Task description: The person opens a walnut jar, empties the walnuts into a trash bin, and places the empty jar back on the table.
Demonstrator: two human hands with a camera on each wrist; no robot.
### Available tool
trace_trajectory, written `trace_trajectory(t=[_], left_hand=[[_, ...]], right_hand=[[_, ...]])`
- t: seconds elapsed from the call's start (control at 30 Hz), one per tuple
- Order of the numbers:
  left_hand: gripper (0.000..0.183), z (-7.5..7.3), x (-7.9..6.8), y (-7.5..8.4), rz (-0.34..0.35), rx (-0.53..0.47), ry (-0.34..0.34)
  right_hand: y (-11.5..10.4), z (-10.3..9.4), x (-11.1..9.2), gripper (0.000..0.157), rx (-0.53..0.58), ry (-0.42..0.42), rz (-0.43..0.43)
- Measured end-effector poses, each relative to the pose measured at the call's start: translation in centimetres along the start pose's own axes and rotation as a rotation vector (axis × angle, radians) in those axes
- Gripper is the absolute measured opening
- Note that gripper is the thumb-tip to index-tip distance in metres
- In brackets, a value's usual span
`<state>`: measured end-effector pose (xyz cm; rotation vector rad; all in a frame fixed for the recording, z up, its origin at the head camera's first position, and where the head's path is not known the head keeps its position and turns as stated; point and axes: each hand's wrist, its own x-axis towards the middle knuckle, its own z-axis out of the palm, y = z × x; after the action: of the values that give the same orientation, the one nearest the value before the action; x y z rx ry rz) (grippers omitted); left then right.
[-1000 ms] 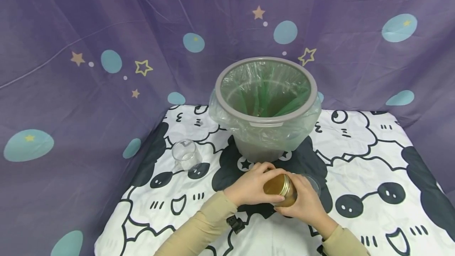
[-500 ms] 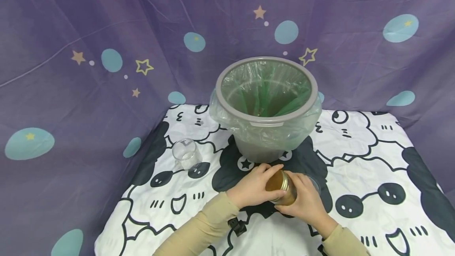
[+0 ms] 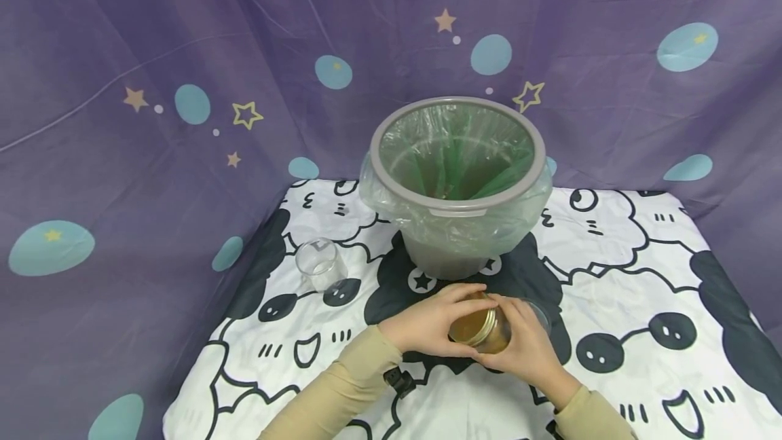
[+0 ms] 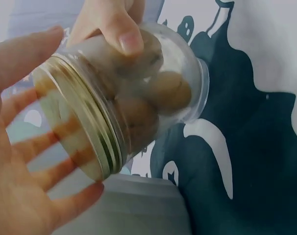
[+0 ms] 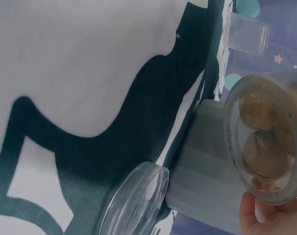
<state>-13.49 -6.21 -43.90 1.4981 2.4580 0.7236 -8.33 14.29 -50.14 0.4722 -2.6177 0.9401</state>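
Observation:
A clear jar [image 4: 158, 83] with a gold screw lid [image 4: 82, 115] holds several brown round pieces. It is tilted, lid toward the left hand. My right hand [image 3: 527, 343] grips the jar's body, its thumb across the side in the left wrist view and its fingertips by the base in the right wrist view. My left hand [image 3: 430, 324] is spread about the lid, fingers mostly straight. In the left wrist view the thumb stands off the rim and one fingertip is right at the lid's edge. The lid's shiny top mirrors the fingers.
Behind the hands stands a grey bin [image 3: 449, 260] with a green plastic liner. A clear cup [image 3: 319, 267] stands at left. Near the right hand lies a clear round dish or lid [image 5: 136, 200]. A cartoon-print cloth [image 3: 611, 297] covers the table; a purple curtain hangs behind.
My left hand has turned about the lid, then loosened and swung back, its thumb now lower on the lid. My right hand keeps its grip on the jar with little movement.

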Motion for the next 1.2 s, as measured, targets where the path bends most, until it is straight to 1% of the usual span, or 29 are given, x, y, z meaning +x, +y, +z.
trace_trajectory(t=[0.1, 0.2, 0.37, 0.57, 0.67, 0.77, 0.83, 0.97, 1.2], left_hand=[[0.07, -0.2, -0.1, -0.2, 0.069, 0.006, -0.024], [0.066, -0.2, -0.1, -0.3, 0.096, 0.017, -0.031], [0.064, -0.1, -0.2, -0.5, 0.093, 0.04, -0.027], [0.063, 0.2, -0.2, -0.6, 0.062, 0.045, -0.034], [0.065, 0.5, -0.3, -0.6, 0.023, 0.046, 0.008], [0.068, 0.7, -0.3, -0.5, -0.044, 0.041, 0.061], [0.069, 0.8, -0.3, -0.4, -0.089, 0.035, 0.082], [0.065, 1.0, -0.1, 0.0, -0.166, 0.027, 0.084], [0.063, 1.6, 0.2, 0.5, -0.303, 0.057, 0.112]], right_hand=[[0.1, 0.0, 0.0, 0.099, 0.001, -0.002, -0.017], [0.2, 0.1, -0.1, 0.1, -0.002, -0.006, -0.03], [0.2, 0.2, -0.2, 0.099, -0.003, -0.004, -0.034], [0.3, 0.3, -0.3, 0.097, -0.007, 0.002, -0.032], [0.3, 0.4, -0.3, 0.097, -0.008, 0.009, -0.038], [0.2, 0.5, -0.3, 0.097, -0.008, 0.009, -0.035], [0.2, 0.5, -0.2, 0.097, -0.004, 0.005, -0.025], [0.2, 0.5, -0.2, 0.097, 0.009, -0.004, -0.001], [0.2, 0.6, -0.2, 0.095, 0.018, -0.018, 0.018]])
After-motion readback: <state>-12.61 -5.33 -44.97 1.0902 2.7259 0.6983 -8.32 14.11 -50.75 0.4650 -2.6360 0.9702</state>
